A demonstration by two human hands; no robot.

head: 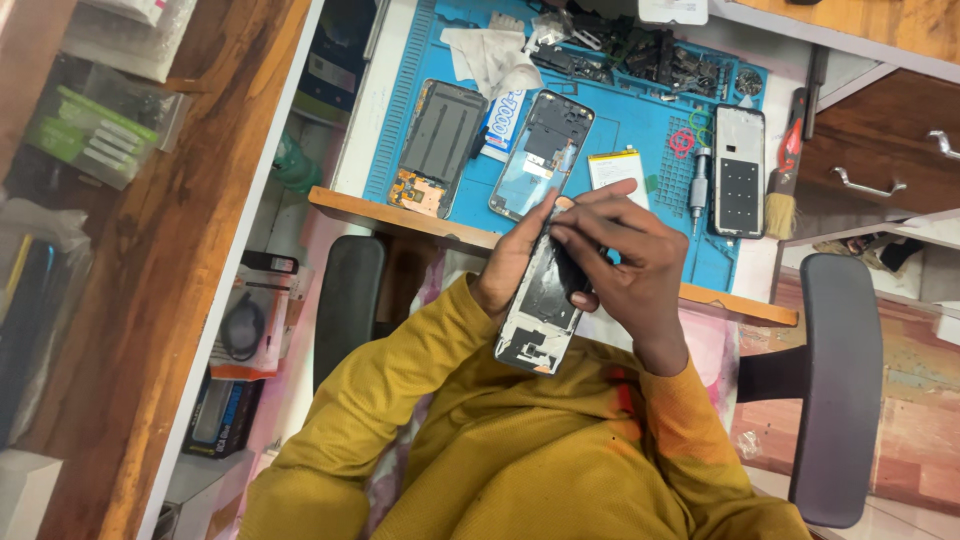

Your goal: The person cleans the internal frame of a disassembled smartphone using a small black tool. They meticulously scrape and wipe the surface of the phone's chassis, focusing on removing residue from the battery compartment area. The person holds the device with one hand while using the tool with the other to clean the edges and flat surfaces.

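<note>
Silver phone frame (541,318) held above the lap, near the blue mat (640,120): left hand (515,262) curled around its edge; right hand (620,255) fingers pinched closed on its top

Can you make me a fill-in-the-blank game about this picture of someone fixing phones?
1. Both hands, left hand and right hand, hold an opened phone frame over the person's ____.
2. The work mat on the desk is coloured ____.
3. The person's sleeves are ____.
4. The brush lies to the ____ of the mat.

Missing words: lap; blue; yellow; right
</note>
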